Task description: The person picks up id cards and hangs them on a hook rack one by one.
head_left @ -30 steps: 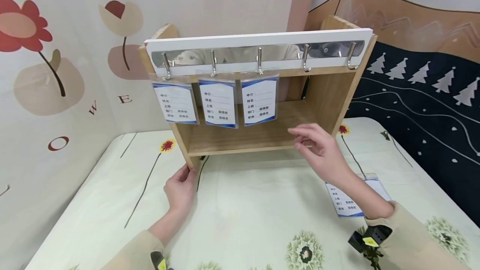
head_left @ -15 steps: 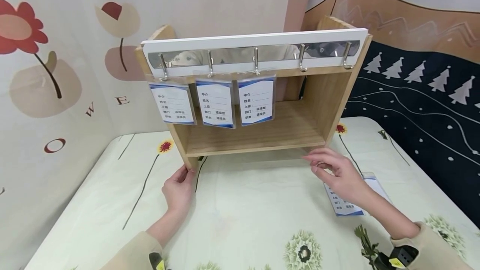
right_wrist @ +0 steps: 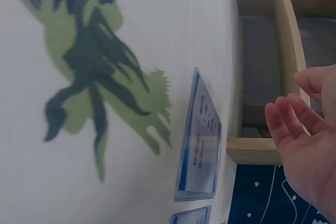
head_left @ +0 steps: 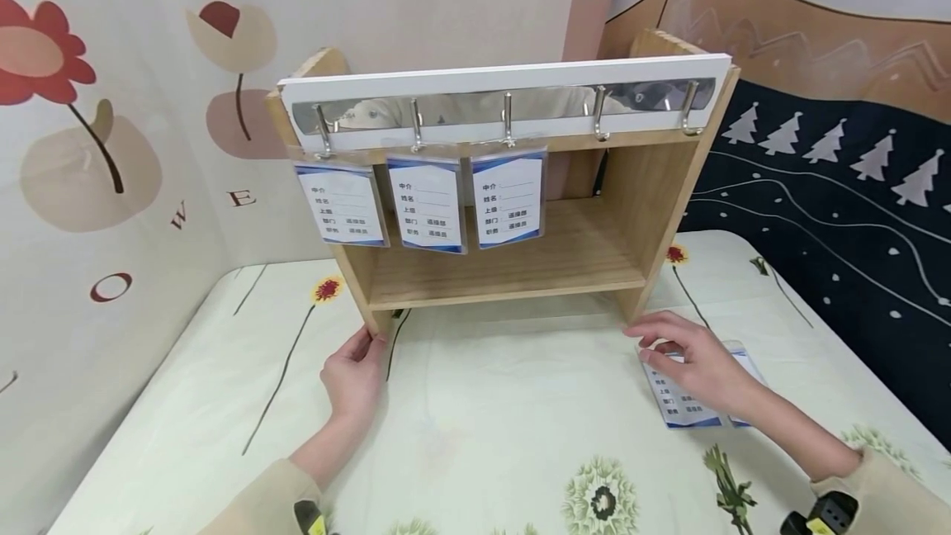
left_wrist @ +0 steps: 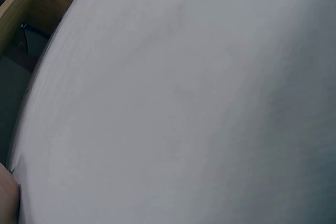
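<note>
A small wooden shelf (head_left: 505,271) carries a white rail (head_left: 557,73) with several metal hooks. Three clear badge holders hang from the left hooks: a left one (head_left: 343,205), a middle one (head_left: 427,205) and a right one (head_left: 508,196). My left hand (head_left: 352,378) holds the foot of the shelf's left side between thumb and fingers; the left wrist view hardly shows it. My right hand (head_left: 691,357), fingers loosely bent and holding nothing, hovers by the right foot of the shelf. Below it a badge holder (head_left: 679,403) lies on the table, beside another (right_wrist: 191,216), partly hidden by the hand in the head view.
A pale flowered cloth (head_left: 475,436) covers the table. Behind stands a light wall (head_left: 446,7) with printed flowers, and on the right a dark panel (head_left: 817,213) with printed trees. The two right hooks carry no badge.
My right hand has come down and to the right, from in front of the shelf's opening to above the badges on the table. My left hand stays at the shelf's left foot.
</note>
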Available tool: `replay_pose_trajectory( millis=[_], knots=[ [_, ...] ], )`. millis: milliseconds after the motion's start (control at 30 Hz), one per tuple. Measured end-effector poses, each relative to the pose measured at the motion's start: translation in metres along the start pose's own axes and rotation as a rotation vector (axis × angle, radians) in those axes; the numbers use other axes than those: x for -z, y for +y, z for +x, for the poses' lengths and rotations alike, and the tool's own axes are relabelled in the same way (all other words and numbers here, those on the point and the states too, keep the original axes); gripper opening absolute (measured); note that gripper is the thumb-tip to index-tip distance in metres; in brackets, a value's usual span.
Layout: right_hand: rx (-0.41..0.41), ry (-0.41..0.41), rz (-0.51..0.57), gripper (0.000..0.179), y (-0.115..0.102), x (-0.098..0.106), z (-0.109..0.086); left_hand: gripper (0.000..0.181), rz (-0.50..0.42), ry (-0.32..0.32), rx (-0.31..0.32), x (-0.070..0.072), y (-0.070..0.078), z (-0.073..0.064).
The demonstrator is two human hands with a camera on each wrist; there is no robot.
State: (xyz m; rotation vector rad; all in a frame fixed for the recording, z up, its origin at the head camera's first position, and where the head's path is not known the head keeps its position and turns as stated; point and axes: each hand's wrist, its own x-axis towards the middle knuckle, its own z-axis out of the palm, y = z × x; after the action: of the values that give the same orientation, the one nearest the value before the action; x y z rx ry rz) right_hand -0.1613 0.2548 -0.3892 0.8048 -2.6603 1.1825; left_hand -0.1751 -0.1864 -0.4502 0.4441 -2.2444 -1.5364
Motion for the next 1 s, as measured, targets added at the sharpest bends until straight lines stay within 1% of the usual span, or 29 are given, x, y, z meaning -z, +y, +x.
replay_pose_trajectory(
  millis=[200, 300, 467, 600, 867, 1000],
  knots=[
    [0.042, -0.015, 0.011, 0.031, 0.006, -0.005, -0.004, 0.037, -0.004, 0.005, 0.0, -0.001, 0.0, 0.001],
    [0.035, -0.016, 0.014, 0.032, 0.008, -0.006, -0.006, 0.037, -0.016, 0.01, -0.005, -0.001, 0.0, 0.001],
    [-0.031, 0.004, 0.053, 0.034, 0.013, -0.004, -0.008, 0.036, -0.01, 0.012, -0.005, -0.001, 0.001, 0.001],
    [-0.092, 0.008, 0.052, 0.038, 0.015, -0.002, -0.008, 0.037, -0.004, 0.012, 0.0, -0.001, 0.0, 0.001],
    [-0.203, -0.053, 0.004, 0.045, 0.023, 0.003, -0.006, 0.037, -0.015, 0.009, 0.005, -0.001, 0.001, 0.0],
    [-0.235, -0.064, -0.031, 0.046, 0.029, 0.005, -0.007, 0.037, -0.013, 0.009, 0.008, 0.0, 0.001, 0.0]
  ],
)
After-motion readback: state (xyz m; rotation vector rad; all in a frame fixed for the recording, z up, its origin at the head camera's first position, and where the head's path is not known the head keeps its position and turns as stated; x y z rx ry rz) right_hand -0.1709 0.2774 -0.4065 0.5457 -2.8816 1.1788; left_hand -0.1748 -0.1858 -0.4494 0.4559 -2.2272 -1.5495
